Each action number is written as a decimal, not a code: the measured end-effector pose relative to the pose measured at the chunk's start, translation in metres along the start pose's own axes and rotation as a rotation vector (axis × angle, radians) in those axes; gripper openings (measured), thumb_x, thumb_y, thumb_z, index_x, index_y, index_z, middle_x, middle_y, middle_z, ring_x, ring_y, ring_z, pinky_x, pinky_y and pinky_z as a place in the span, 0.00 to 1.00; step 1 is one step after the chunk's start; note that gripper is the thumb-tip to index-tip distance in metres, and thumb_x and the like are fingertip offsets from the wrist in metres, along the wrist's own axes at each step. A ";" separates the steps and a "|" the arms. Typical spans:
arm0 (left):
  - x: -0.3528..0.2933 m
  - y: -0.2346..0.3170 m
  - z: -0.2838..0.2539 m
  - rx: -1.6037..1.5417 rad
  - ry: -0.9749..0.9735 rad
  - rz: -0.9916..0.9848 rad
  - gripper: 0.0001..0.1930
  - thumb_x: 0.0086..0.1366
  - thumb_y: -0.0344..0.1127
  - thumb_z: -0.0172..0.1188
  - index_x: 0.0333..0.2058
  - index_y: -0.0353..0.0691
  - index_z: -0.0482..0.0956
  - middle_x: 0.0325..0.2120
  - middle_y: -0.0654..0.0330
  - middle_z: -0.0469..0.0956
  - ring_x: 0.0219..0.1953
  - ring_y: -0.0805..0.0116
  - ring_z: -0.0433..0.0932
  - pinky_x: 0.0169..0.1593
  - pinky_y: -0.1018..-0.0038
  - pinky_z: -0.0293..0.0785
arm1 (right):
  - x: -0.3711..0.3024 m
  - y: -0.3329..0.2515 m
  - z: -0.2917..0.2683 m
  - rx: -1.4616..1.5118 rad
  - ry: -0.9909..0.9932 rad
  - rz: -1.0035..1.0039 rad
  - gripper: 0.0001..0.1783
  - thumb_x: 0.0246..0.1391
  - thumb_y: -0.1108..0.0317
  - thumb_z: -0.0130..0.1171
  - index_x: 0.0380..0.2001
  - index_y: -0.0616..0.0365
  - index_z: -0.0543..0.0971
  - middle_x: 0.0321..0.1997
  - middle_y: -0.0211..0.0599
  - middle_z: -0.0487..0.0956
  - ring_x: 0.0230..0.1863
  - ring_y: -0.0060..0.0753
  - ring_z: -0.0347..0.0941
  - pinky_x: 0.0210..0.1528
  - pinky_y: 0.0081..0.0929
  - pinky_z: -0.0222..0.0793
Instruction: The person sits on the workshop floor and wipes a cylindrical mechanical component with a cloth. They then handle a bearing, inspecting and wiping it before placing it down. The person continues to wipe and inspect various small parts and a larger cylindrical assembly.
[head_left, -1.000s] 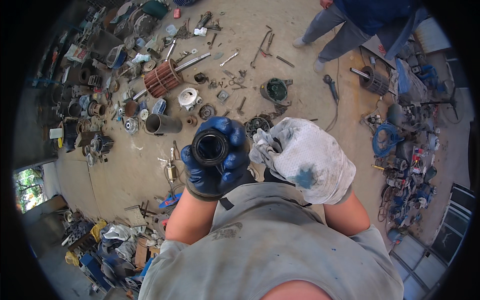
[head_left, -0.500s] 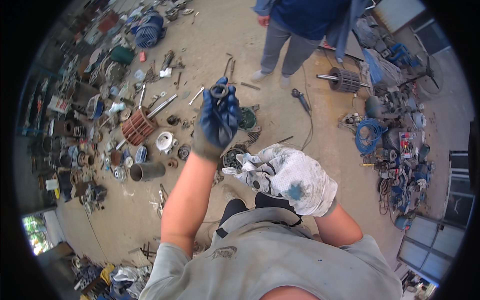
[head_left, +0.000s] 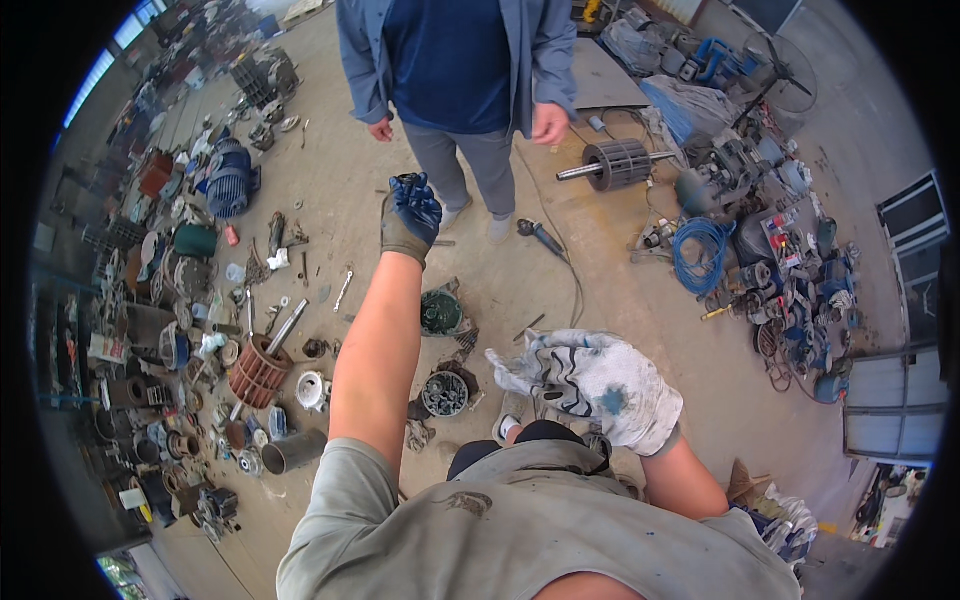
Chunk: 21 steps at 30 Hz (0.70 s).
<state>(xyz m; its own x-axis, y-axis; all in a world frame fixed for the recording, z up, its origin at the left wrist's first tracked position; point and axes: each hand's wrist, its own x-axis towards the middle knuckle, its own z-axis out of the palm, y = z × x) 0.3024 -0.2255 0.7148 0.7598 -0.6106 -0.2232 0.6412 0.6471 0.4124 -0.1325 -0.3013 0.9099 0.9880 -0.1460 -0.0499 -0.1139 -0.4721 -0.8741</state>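
Note:
My left hand (head_left: 413, 212), in a glove with a dark blue coated front and a dull brown cuff, is stretched far forward. Its fingers are curled closed, and what they hold is hidden. Below it on the floor lies a metal housing with a green inside (head_left: 440, 312). My right hand (head_left: 605, 392), in a loose, stained white glove, is held low at my right side. Its fingers are bent inward, and I cannot make out what is in them. A round container with dark small parts (head_left: 445, 393) stands on the floor between my arms.
A person (head_left: 455, 100) in a blue jacket stands just ahead. An angle grinder (head_left: 541, 238) with a cord lies on the floor. Rotors, one reddish (head_left: 260, 370), one dark (head_left: 615, 165), lie left and right. Motor parts crowd the left; a blue hose coil (head_left: 703, 255) lies right.
My left hand has reached farther forward; the dark ring seen in its fingers before no longer shows clearly. My right hand has shifted slightly right. The view has tilted up, showing more of the person.

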 end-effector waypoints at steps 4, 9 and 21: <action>0.019 -0.032 0.015 0.069 0.062 0.008 0.18 0.80 0.59 0.55 0.49 0.52 0.82 0.51 0.69 0.85 0.49 0.67 0.80 0.53 0.68 0.74 | -0.006 0.015 -0.023 -0.302 0.108 -0.084 0.22 0.58 0.60 0.66 0.52 0.60 0.86 0.49 0.49 0.86 0.47 0.52 0.83 0.48 0.38 0.79; 0.045 -0.050 0.020 0.127 0.028 -0.013 0.18 0.84 0.56 0.48 0.54 0.54 0.81 0.56 0.68 0.83 0.56 0.68 0.78 0.65 0.64 0.71 | -0.015 0.042 -0.041 -0.456 0.096 -0.158 0.17 0.54 0.56 0.67 0.41 0.54 0.88 0.38 0.48 0.85 0.40 0.58 0.82 0.42 0.41 0.78; 0.067 -0.047 0.039 0.105 -0.035 0.020 0.21 0.84 0.54 0.48 0.59 0.47 0.79 0.61 0.65 0.80 0.64 0.66 0.76 0.72 0.63 0.68 | -0.005 0.057 -0.054 -0.395 0.032 0.020 0.19 0.57 0.48 0.65 0.36 0.54 0.88 0.37 0.45 0.85 0.39 0.54 0.81 0.42 0.41 0.78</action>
<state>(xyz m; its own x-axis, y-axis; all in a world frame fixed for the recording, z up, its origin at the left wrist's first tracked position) 0.3193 -0.3145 0.7148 0.7669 -0.6150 -0.1836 0.6099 0.6093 0.5068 -0.1496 -0.3739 0.8866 0.9822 -0.1823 -0.0443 -0.1702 -0.7661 -0.6197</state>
